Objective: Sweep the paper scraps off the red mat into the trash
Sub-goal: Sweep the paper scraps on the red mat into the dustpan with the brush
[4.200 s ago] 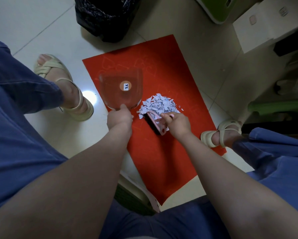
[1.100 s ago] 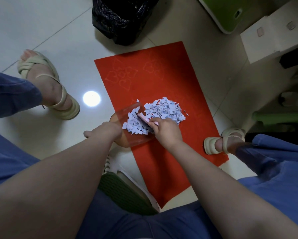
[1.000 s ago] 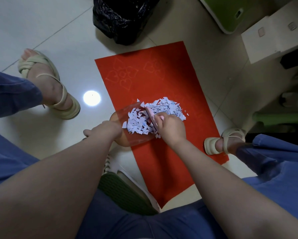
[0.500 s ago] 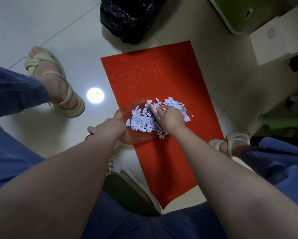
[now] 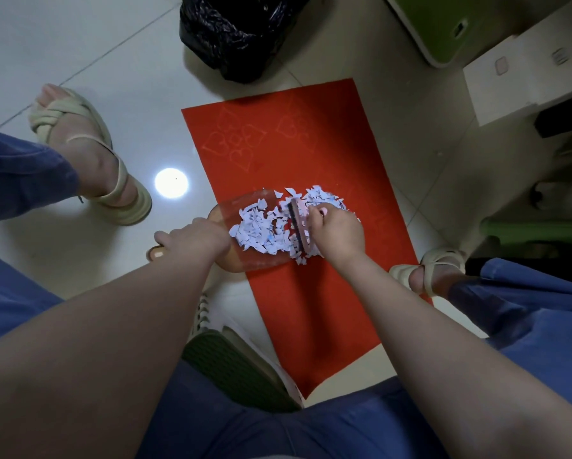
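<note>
Press the lip of the clear dustpan [image 5: 241, 260] flat on the red mat [image 5: 311, 309] and draw the brush [image 5: 299, 226] leftward in short, low strokes — paper this light will likely flick away if you rush. Your left hand [image 5: 195, 240] is curled round the pan's rear end, and your right hand [image 5: 339, 233] is closed around the small pink brush. Most of the paper scraps [image 5: 261, 230] lie between your hands, already on the pan. A smaller bunch sits on the mat just beyond your right knuckles — gather those before tipping the load into the black trash bag [image 5: 238, 31].
</note>
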`<control>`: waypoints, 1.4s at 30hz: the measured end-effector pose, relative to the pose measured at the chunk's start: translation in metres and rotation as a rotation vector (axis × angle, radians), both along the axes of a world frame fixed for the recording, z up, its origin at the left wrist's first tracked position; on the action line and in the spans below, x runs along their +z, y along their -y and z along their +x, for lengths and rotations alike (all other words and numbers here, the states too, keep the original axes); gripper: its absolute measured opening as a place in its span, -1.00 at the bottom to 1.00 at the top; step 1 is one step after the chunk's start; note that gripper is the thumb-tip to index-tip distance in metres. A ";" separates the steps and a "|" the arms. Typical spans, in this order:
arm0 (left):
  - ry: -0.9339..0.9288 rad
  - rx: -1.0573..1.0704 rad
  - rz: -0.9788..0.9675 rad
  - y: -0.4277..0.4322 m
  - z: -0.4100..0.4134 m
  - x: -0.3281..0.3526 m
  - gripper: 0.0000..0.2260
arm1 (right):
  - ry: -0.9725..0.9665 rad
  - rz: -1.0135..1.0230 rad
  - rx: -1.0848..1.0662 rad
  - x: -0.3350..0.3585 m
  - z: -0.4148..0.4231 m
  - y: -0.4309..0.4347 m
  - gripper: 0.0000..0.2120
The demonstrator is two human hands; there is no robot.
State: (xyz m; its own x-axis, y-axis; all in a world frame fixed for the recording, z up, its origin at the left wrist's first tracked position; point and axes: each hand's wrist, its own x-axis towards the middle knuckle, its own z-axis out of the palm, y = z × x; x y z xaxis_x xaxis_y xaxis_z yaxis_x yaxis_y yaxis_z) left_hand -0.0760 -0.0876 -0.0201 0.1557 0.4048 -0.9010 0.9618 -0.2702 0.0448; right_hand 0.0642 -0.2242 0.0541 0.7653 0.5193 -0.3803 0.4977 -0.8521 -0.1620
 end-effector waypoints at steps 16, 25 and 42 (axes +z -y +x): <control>-0.020 -0.105 0.159 0.003 -0.006 0.056 -0.92 | -0.120 -0.032 -0.116 -0.020 -0.024 0.030 -0.63; -0.009 -0.042 0.102 0.004 -0.006 0.056 -0.92 | -0.046 -0.007 0.031 -0.012 -0.012 0.018 -0.67; 0.017 0.001 0.075 0.004 -0.003 0.044 -0.85 | -0.170 -0.047 0.040 -0.020 -0.014 -0.006 -0.69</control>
State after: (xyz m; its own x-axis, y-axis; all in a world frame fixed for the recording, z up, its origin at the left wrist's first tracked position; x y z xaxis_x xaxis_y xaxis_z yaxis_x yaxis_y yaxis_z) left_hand -0.0794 -0.0914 0.0243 0.1707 0.4711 -0.8654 0.9612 -0.2728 0.0411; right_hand 0.0504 -0.2180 0.0345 0.6671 0.5264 -0.5271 0.4997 -0.8410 -0.2075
